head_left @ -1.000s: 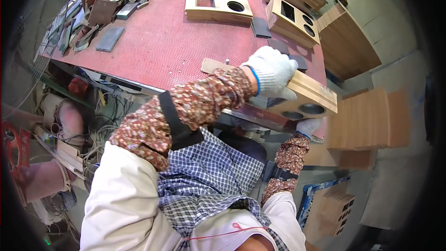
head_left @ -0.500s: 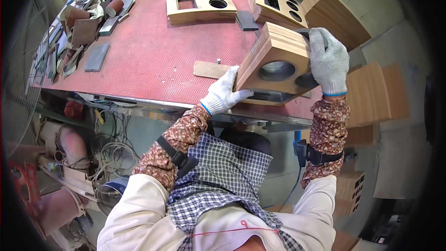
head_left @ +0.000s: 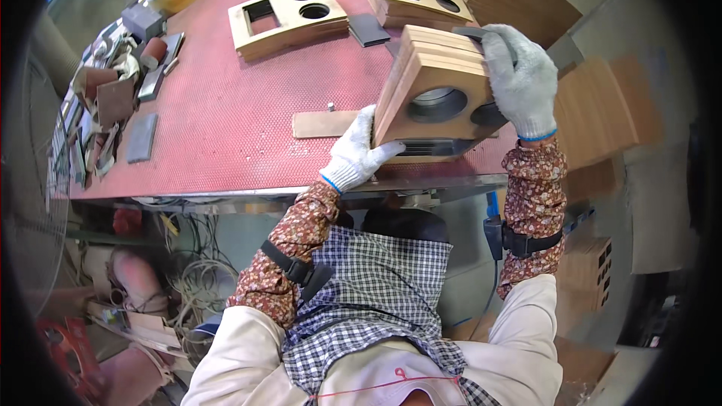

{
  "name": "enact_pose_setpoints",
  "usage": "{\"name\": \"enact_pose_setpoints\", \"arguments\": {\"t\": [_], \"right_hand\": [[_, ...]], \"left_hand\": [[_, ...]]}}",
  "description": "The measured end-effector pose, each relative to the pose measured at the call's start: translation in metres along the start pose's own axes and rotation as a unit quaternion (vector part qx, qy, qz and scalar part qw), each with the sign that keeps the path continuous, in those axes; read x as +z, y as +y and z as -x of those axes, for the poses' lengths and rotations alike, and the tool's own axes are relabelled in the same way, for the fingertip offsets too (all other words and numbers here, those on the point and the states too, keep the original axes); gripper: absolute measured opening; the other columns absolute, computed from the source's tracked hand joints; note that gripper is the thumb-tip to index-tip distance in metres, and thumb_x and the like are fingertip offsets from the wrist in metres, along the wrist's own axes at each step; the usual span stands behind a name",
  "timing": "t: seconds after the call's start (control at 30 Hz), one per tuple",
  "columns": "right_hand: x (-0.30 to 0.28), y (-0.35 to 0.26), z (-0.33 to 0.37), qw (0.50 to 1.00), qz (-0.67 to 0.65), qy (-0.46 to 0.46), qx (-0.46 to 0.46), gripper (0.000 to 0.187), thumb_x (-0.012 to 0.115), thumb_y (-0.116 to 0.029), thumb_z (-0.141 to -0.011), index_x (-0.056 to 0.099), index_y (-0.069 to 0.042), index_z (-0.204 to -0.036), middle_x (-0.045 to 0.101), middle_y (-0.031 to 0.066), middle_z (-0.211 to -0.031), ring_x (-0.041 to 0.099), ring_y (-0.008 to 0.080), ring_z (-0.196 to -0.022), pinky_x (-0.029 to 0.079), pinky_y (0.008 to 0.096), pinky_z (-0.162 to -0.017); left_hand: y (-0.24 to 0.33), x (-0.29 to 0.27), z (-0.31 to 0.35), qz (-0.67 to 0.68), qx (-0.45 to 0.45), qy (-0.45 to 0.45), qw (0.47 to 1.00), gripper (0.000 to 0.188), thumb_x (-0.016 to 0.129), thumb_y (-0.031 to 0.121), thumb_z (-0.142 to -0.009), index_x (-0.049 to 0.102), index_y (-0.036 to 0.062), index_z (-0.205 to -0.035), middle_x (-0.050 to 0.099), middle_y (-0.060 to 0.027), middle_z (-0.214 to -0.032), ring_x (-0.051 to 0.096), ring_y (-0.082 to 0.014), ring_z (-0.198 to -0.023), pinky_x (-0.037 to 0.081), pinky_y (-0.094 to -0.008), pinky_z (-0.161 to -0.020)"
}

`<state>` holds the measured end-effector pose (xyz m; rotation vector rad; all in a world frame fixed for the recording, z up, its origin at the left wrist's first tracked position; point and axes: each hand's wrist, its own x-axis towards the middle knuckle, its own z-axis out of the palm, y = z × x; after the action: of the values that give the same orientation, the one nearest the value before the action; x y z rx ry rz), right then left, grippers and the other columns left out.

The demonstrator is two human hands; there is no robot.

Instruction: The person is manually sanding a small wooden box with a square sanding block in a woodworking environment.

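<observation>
A stack of several wooden panels with round and rectangular cutouts stands tilted on edge at the table's front right. My left hand, in a white knit glove, grips its lower left side, thumb across the front and fingers behind. My right hand, gloved too, is closed around a dark grey flat pad, like a sanding pad, pressed at the stack's upper right edge. Most of the pad is hidden by the glove. Left of the stack lies a thin wooden strip.
A second panel stack lies flat on the red textured table, another to its right. Grey pads lie between them. Sandpaper pieces and rolls crowd the left edge. More wooden panels stand at the right.
My right hand and the dark pad have moved up and slightly left along the stack's edge. The stack stands a little more upright in my left hand. The whole view has shifted.
</observation>
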<state>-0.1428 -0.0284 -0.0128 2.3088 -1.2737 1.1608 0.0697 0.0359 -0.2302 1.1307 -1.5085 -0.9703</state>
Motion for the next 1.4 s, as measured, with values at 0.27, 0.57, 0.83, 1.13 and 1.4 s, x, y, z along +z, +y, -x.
{"name": "enact_pose_setpoints", "arguments": {"t": [0.27, 0.57, 0.83, 1.13, 1.4], "right_hand": [[0.004, 0.003, 0.006, 0.999, -0.034, 0.021, 0.012, 0.033, 0.064, -0.040, -0.098, 0.080, -0.011, -0.102, 0.077, 0.0139, -0.094, 0.075, 0.0363, -0.086, 0.059, 0.0455, -0.080], [0.004, 0.005, 0.010, 0.985, -0.130, 0.082, 0.081, 0.039, 0.061, -0.041, -0.103, 0.075, -0.009, -0.121, 0.076, 0.0173, -0.113, 0.076, 0.0333, -0.102, 0.058, 0.0409, -0.091], [-0.037, 0.006, 0.156, 0.840, -0.363, 0.278, 0.292, 0.034, 0.043, -0.020, -0.113, 0.062, 0.005, -0.127, 0.065, 0.0160, -0.131, 0.068, 0.0247, -0.110, 0.054, 0.0408, -0.098], [0.071, -0.036, 0.238, 0.950, -0.226, 0.039, 0.211, 0.036, 0.066, -0.024, -0.099, 0.065, -0.003, -0.128, 0.067, 0.0204, -0.127, 0.070, 0.0391, -0.110, 0.058, 0.0446, -0.094], [0.070, -0.008, 0.206, 0.944, 0.070, -0.276, 0.169, 0.073, 0.073, -0.027, -0.084, 0.046, -0.013, -0.150, 0.051, 0.0157, -0.153, 0.074, 0.0359, -0.099, 0.061, 0.0469, -0.077]], "left_hand": [[0.125, -0.029, -0.050, -0.036, 0.250, 0.141, 0.957, 0.093, 0.082, 0.045, -0.087, 0.039, -0.0012, -0.155, 0.055, -0.0282, -0.145, 0.054, -0.0356, -0.138, 0.046, -0.0436, -0.113], [0.181, -0.018, -0.088, -0.416, 0.271, 0.040, 0.867, 0.065, 0.072, 0.053, -0.093, 0.060, 0.0082, -0.139, 0.072, -0.0222, -0.117, 0.070, -0.0396, -0.110, 0.055, -0.0474, -0.091], [0.196, -0.023, -0.083, -0.498, 0.260, -0.005, 0.827, 0.059, 0.070, 0.049, -0.094, 0.066, 0.0072, -0.135, 0.070, -0.0208, -0.119, 0.069, -0.0396, -0.103, 0.056, -0.0492, -0.086], [0.218, -0.018, -0.091, -0.535, 0.190, -0.093, 0.818, 0.043, 0.061, 0.045, -0.100, 0.068, 0.0129, -0.128, 0.071, -0.0168, -0.108, 0.073, -0.0348, -0.094, 0.057, -0.0472, -0.081], [0.190, -0.026, -0.110, -0.595, 0.478, -0.095, 0.639, 0.024, 0.070, 0.021, -0.089, 0.065, 0.0197, -0.113, 0.062, -0.0198, -0.110, 0.072, -0.0382, -0.086, 0.059, -0.0447, -0.063]]}}
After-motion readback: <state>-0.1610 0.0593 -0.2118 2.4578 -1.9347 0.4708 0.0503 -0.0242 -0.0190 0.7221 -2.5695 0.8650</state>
